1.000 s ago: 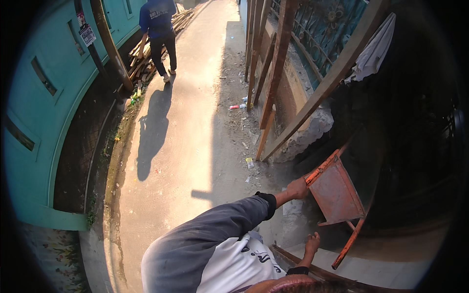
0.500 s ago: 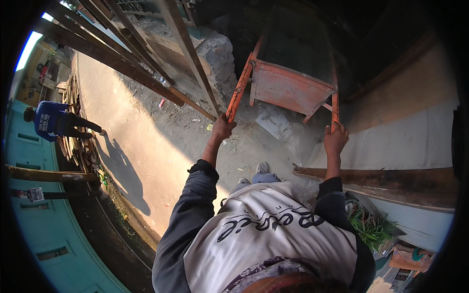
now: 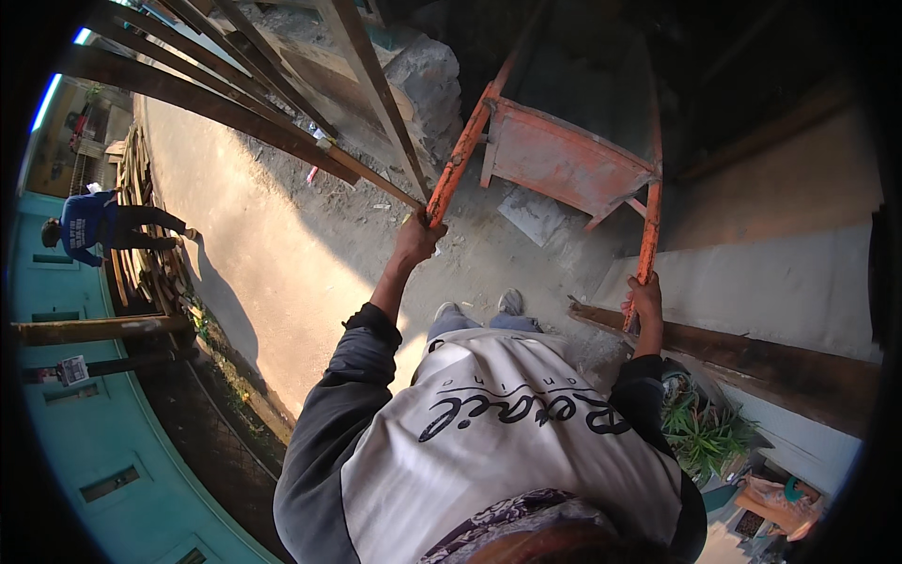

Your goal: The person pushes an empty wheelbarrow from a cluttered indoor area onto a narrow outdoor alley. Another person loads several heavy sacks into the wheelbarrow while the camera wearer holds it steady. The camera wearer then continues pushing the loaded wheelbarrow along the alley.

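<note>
An orange handcart (image 3: 564, 155) with a worn, dusty end panel stands ahead of me, its far part lost in dark shadow. Two long orange handles run from it toward my body. My left hand (image 3: 413, 240) is closed round the end of the left handle (image 3: 459, 155). Around the right handle (image 3: 649, 230) my right hand (image 3: 645, 296) is closed too, with the handle's tip sticking out on the near side of the fist. Both arms reach forward, and my shoes show on the dusty ground between the handles.
Long wooden beams (image 3: 216, 108) slant down at upper left beside a rough concrete block (image 3: 423, 89). A plank (image 3: 733, 352) and pale sheet lie at right, near a green plant (image 3: 705, 432). Across the sunlit lane, a person in blue (image 3: 89, 226) walks by stacked wood (image 3: 141, 254).
My right hand has come nearer to my body, and the right handle's tip now shows past it. My left hand shifted slightly left. The person in blue has stepped along the lane.
</note>
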{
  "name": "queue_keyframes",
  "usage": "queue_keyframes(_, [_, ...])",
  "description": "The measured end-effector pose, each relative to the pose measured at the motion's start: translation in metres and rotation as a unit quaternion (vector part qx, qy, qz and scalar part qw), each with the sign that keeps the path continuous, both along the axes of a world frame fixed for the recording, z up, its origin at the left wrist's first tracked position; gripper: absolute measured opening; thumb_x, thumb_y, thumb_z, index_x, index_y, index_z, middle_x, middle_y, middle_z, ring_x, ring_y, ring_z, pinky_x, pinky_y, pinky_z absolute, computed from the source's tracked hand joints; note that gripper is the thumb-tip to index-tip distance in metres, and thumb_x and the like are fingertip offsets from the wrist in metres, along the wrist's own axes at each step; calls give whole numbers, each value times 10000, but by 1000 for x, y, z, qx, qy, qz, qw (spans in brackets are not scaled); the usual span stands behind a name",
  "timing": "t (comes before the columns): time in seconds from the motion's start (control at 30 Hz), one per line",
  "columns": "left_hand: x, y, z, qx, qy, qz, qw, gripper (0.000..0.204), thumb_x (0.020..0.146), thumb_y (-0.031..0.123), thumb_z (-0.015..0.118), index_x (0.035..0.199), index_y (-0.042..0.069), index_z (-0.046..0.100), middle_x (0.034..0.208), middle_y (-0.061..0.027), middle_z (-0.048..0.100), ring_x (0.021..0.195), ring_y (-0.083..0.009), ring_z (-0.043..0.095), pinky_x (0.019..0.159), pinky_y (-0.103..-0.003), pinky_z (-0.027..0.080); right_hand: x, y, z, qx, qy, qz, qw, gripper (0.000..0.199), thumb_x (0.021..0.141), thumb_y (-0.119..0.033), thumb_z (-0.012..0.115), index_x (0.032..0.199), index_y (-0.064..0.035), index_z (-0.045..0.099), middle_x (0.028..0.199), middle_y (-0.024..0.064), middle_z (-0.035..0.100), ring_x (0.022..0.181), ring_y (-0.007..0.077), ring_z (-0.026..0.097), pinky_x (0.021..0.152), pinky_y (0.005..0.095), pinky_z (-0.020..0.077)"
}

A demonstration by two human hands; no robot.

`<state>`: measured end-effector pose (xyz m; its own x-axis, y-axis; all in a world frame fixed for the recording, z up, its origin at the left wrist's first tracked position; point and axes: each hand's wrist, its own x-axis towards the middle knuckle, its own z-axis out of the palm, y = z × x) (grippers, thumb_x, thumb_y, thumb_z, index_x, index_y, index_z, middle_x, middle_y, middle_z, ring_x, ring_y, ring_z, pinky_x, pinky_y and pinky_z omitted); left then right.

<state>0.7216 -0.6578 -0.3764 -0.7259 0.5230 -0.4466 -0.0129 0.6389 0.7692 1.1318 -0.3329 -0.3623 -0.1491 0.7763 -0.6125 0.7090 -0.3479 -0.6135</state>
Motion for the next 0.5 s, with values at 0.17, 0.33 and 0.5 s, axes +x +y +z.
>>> queue_keyframes(0.17, [12,0,-15,-9,45,-51,998,462,849,282,743,1164,-20,593,843,-210,700,763,-376,708,703,-474,533,33,-27,5,-34,-7,-39,999,478,960,-271,721,1302,-24,497,779,116,614,490,219,628,430,365,543])
queue_keyframes(0.33, [13,7,-46,-25,37,-38,998,463,839,298,764,1120,-23,584,904,-254,705,870,-454,701,766,-507,532,63,-29,-25,-76,19,-59,995,348,956,-302,739,1126,-51,569,686,84,614,483,219,634,432,381,564])
queue_keyframes(0.5, [-13,-3,-55,-51,56,-49,996,413,842,287,759,1073,-6,582,896,-243,703,865,-447,704,764,-511,538,47,-68,-21,-72,70,-97,990,317,934,-308,748,1058,-57,600,667,76,606,453,212,600,408,365,514])
